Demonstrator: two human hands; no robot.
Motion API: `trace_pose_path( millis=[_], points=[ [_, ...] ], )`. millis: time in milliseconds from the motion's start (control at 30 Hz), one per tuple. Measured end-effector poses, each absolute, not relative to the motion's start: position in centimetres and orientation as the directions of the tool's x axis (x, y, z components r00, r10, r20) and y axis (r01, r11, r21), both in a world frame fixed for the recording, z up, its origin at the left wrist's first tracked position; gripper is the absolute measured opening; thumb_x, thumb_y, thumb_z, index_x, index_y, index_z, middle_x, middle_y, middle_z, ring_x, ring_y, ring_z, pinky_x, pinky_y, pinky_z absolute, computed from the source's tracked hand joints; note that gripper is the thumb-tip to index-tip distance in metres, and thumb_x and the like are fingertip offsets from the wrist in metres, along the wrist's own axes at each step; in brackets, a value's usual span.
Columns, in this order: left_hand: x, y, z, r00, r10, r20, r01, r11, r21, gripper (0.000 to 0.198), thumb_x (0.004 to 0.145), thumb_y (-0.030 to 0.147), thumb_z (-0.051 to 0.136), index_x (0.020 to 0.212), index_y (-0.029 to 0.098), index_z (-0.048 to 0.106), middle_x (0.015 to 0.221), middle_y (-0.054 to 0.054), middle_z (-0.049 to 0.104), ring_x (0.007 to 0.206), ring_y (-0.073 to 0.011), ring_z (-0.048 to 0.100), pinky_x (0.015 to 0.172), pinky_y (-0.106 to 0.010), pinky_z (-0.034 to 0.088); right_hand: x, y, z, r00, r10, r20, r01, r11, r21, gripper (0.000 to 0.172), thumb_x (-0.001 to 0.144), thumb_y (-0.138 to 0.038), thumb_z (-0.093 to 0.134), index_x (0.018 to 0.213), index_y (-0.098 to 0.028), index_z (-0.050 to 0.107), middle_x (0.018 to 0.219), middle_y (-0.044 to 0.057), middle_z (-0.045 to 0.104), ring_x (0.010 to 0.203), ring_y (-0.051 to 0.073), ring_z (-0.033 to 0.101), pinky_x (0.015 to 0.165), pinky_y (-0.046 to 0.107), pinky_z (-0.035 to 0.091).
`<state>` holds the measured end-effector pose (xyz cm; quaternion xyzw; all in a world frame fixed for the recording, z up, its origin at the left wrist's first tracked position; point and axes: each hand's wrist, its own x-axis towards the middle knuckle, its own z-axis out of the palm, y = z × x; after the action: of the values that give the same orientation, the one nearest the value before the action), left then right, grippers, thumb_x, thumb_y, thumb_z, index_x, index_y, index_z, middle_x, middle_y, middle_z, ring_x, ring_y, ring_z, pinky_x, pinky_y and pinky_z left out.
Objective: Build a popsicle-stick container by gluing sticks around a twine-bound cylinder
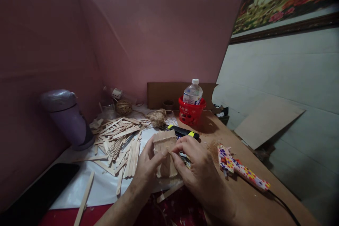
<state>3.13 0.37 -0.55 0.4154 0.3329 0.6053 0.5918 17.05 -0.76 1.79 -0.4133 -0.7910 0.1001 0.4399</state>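
Both hands hold a small structure of glued wooden craft sticks (pixel 164 148) above the table's near edge. My left hand (pixel 148 166) grips its left side with the thumb pressed on the front. From the right, my right hand (pixel 197 169) closes on it, fingers curled against the panel. A pile of loose craft sticks (pixel 120 141) lies just left of the hands on a white sheet (pixel 100 183).
A flower-patterned glue gun (pixel 241 169) with a black cord lies right of my hands. Behind are a yellow-black cutter (pixel 182 131), two twine balls (pixel 158 117), a red bucket (pixel 191 113) holding a water bottle (pixel 192 92), a purple container (pixel 67 116). Pink boards wall the back and left.
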Motion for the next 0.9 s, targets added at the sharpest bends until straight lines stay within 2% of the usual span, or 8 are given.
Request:
trace_pose_path(
  millis=[133, 367, 633, 900],
  points=[
    [3.2, 0.2, -0.3, 0.031, 0.994, 0.105, -0.455, -0.079, 0.887, 0.044, 0.071, 0.029, 0.072, 0.112, 0.018, 0.062, 0.112, -0.01, 0.069, 0.106, -0.0273, 0.062, 0.088, -0.033, 0.046, 17.1, -0.7, 1.6, -0.265, 0.728, 0.633, 0.583, 0.644, -0.496, 0.011, 0.086, -0.01, 0.049, 0.081, -0.018, 0.055, 0.087, 0.005, 0.057, 0.084, 0.02, 0.054, 0.076, 0.036, 0.043],
    [3.5, 0.2, -0.3, -0.002, 0.997, 0.082, -0.453, -0.074, 0.888, 0.047, 0.068, 0.031, 0.075, 0.111, 0.017, 0.062, 0.11, -0.011, 0.07, 0.108, -0.03, 0.061, 0.093, -0.037, 0.046, 17.0, -0.8, 1.4, -0.266, 0.721, 0.64, 0.611, 0.639, -0.467, 0.013, 0.086, -0.011, 0.049, 0.079, -0.018, 0.057, 0.084, 0.006, 0.058, 0.082, 0.021, 0.055, 0.074, 0.037, 0.044],
    [2.9, 0.9, -1.9, -0.011, 0.995, 0.096, -0.337, -0.094, 0.937, 0.053, 0.071, 0.034, 0.074, 0.119, 0.017, 0.058, 0.118, -0.012, 0.067, 0.114, -0.0303, 0.058, 0.095, -0.037, 0.044, 16.9, -1.0, 1.3, -0.325, 0.678, 0.66, 0.64, 0.671, -0.374, 0.015, 0.087, -0.009, 0.046, 0.081, -0.015, 0.058, 0.086, 0.009, 0.06, 0.083, 0.023, 0.057, 0.075, 0.039, 0.048],
    [3.1, 0.7, -1.3, -0.029, 0.989, 0.144, -0.34, -0.145, 0.929, 0.048, 0.068, 0.033, 0.076, 0.111, 0.016, 0.061, 0.107, -0.01, 0.072, 0.1, -0.0285, 0.065, 0.087, -0.035, 0.049, 16.9, -1.2, 1.3, -0.333, 0.674, 0.659, 0.629, 0.68, -0.377, 0.016, 0.088, -0.011, 0.041, 0.083, -0.016, 0.056, 0.083, 0.009, 0.06, 0.078, 0.022, 0.057, 0.071, 0.038, 0.049]
  ],
)
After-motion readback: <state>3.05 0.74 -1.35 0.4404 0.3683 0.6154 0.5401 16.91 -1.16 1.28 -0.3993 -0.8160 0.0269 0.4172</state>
